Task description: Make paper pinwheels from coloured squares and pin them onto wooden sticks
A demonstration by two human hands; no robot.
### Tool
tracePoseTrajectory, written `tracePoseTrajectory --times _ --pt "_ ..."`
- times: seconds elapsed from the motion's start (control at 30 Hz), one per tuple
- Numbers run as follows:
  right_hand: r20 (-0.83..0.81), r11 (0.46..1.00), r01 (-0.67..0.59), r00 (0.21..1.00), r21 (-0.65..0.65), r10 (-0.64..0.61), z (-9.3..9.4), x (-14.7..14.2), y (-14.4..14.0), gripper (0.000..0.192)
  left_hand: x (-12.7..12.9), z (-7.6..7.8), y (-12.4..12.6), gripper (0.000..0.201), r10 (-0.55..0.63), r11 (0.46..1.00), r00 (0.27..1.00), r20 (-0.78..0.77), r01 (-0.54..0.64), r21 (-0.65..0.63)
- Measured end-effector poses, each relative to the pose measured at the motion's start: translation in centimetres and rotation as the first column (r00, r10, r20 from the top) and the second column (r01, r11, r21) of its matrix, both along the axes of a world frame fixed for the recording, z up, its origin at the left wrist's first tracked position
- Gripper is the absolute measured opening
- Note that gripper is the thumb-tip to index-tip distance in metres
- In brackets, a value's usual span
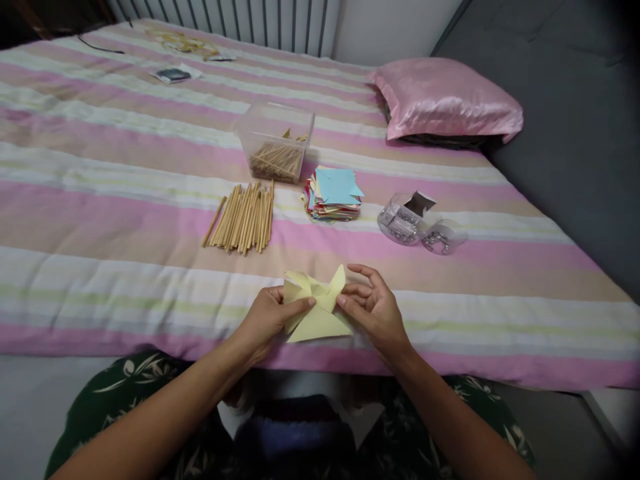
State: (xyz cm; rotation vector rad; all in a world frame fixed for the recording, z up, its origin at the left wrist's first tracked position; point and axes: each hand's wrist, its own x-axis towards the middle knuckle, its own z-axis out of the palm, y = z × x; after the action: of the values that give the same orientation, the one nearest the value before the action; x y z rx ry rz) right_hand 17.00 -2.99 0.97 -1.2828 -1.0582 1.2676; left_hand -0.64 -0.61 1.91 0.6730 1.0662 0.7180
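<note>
Yellow paper [317,313], folded into a pinwheel-like shape with pointed flaps, sits at the near edge of the bed [125,200], held between both hands just above the striped cover. The left hand [265,320] grips its left side, thumb lying across the top toward the centre and the other fingers curled underneath. The right hand [375,310] meets it from the right: thumb and forefinger pinch the paper near its middle, while the remaining fingers are loosely spread above. One flap stands up between the two hands.

Farther out on the bed, a bundle of wooden sticks [241,217] lies to the left, with a clear plastic tub [276,141] holding more sticks just beyond it. A stack of coloured paper squares [334,195] rests right of the sticks, and a clear container of small metal pieces [420,223] lies farther right. A pink pillow [445,100] is at the far right.
</note>
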Motion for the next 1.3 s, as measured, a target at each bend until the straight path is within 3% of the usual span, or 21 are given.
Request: tracePoseTrajectory --times 0.07,0.17,0.2,0.27,0.37,0.43,0.63,0.97,1.17,1.3 --pt "0.093 0.989 0.112 0.988 0.100 -0.121 0.2 0.0 -0.1 0.046 0.1 -0.1 0.0 0.026 0.059 0.998 0.998 0.013 -0.059 -0.011" --pt "0.250 0.915 0.237 0.912 0.327 -0.326 0.9 -0.1 -0.8 0.030 0.2 -0.1 0.1 0.023 0.176 0.984 0.982 0.068 -0.176 -0.009" --pt "0.306 0.893 0.214 0.886 0.396 -0.348 1.1 -0.3 -1.1 0.023 0.2 0.0 0.1 0.023 0.208 0.978 0.974 0.094 -0.208 -0.009" --pt "0.427 0.877 0.049 0.859 0.477 -0.280 1.4 -0.7 -1.8 0.015 0.3 0.1 0.2 0.021 0.257 0.966 0.956 0.139 -0.258 -0.012" --pt "0.534 0.860 -0.245 0.845 0.448 -0.037 1.1 -1.5 -2.4 0.026 0.3 0.5 0.3 0.019 0.287 0.958 0.943 0.167 -0.287 -0.025" --pt "0.534 0.860 -0.315 0.843 0.402 0.059 0.5 -2.0 -2.5 0.034 0.3 0.7 0.3 0.019 0.285 0.958 0.941 0.179 -0.285 -0.030" --pt "0.495 0.883 -0.250 0.869 0.397 0.023 -0.7 -2.7 -2.2 0.027 0.2 0.9 0.3 0.018 0.260 0.966 0.945 0.197 -0.257 -0.040" --pt "0.422 0.883 -0.114 0.901 0.456 -0.102 -0.5 -3.3 -1.9 0.010 0.4 0.5 -0.1 0.018 0.201 0.978 0.954 0.221 -0.210 0.015" --pt "0.295 0.934 -0.008 0.950 0.357 -0.105 -0.2 -3.4 -1.7 0.001 0.6 0.1 -0.4 0.014 0.187 0.973 0.957 0.222 -0.211 0.090" --pt "0.224 0.965 0.037 0.970 0.261 -0.098 -0.5 -3.3 -1.6 0.005 0.7 -0.4 -0.6 0.011 0.226 0.958 0.956 0.188 -0.253 0.134"
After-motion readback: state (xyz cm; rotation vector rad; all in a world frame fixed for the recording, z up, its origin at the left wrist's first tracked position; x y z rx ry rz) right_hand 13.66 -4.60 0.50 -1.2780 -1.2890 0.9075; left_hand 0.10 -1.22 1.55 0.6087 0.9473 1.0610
